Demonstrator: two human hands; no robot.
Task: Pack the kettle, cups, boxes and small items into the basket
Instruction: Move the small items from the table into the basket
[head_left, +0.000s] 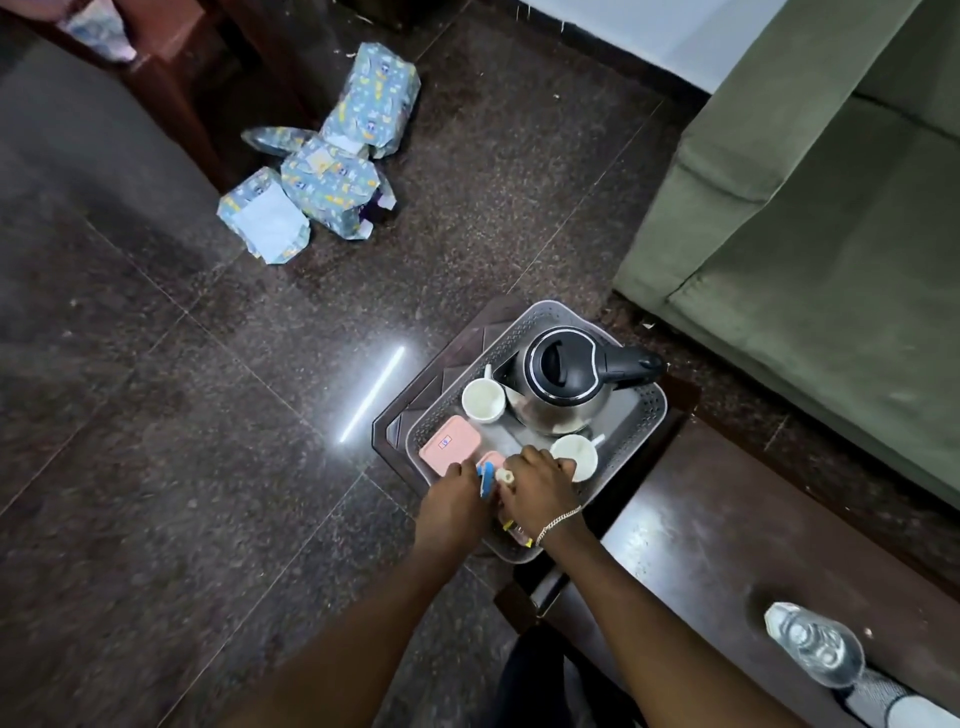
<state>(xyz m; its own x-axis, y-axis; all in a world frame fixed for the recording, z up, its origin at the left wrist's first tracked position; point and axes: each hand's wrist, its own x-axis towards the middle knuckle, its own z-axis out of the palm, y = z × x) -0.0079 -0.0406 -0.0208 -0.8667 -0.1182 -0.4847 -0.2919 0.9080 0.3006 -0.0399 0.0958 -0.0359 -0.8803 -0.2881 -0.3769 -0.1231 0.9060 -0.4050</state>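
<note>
Perforated grey plastic basket holds a shiny steel kettle with black lid, two round white cups, and a flat pink box. Left hand pinches a small blue item. Right hand curls over hidden small items; its grip is unclear.

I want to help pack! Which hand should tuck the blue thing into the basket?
The left hand: the blue item sits at its fingertips, over the basket's near end. The right hand is busy with a small white piece beside the nearer cup.
</note>
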